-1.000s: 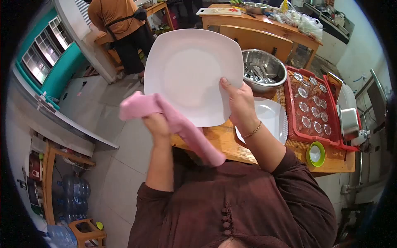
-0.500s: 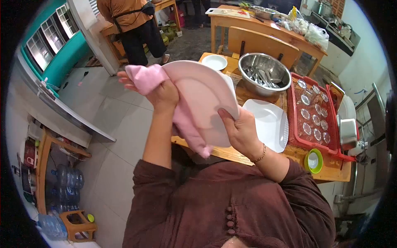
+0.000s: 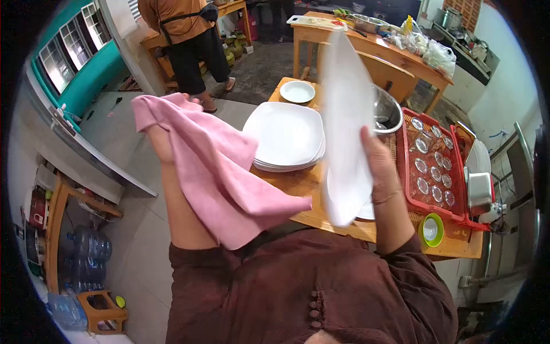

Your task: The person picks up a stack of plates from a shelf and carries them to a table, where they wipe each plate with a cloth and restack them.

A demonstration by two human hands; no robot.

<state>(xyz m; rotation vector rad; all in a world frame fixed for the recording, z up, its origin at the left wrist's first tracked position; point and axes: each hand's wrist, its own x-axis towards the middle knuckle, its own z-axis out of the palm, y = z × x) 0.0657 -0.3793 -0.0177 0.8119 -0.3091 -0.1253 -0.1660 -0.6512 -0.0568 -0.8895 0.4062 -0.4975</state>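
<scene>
My right hand (image 3: 379, 160) grips a large white plate (image 3: 346, 132) by its edge. The plate is turned nearly edge-on and blurred by motion. A pink cloth (image 3: 212, 166) hangs over my left hand (image 3: 161, 144) and forearm; the cloth hides most of the fingers, which hold it. Between my hands, a stack of squarish white plates (image 3: 285, 133) rests on the wooden table (image 3: 306, 182). Behind the stack is a small round white dish (image 3: 297, 90). Partly covered by the held plate, a steel bowl (image 3: 389, 106) sits to the right.
A red basket (image 3: 405, 166) of upturned glasses stands at the table's right, with a green cup (image 3: 432, 229) in front. Another table (image 3: 366, 43) with plastic bags is behind. A person (image 3: 189, 34) stands at the back left. A brown stool (image 3: 103, 312) is on the floor.
My hands have moved apart. The plate has left the cloth, swung right and turned edge-on in my right hand. The cloth now hangs spread from my left hand, and the plate stack shows.
</scene>
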